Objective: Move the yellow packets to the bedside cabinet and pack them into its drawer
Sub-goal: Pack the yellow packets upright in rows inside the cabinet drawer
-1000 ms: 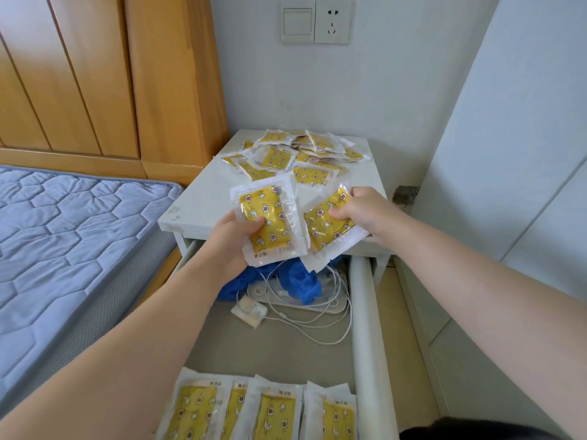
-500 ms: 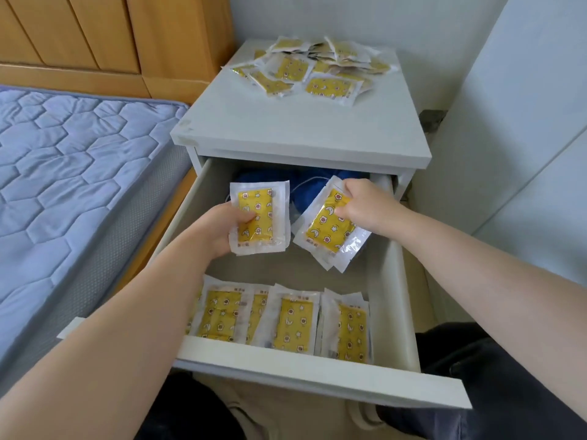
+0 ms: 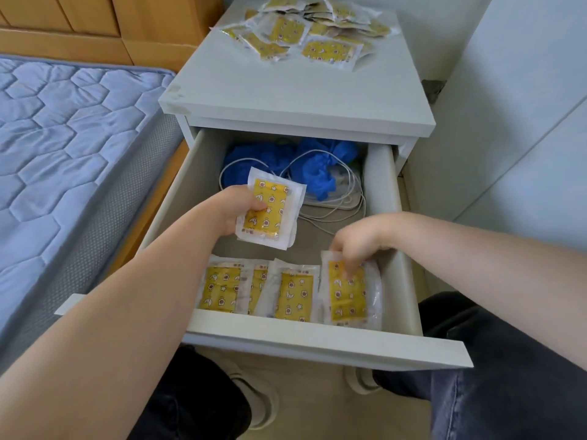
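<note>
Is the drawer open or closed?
Open. The drawer sticks out from the bedside cabinet, and yellow packets lie in a row inside.

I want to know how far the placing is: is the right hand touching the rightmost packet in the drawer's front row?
Touching. The head view shows the right hand with its fingertips pressed on the yellow face of the rightmost packet.
</note>
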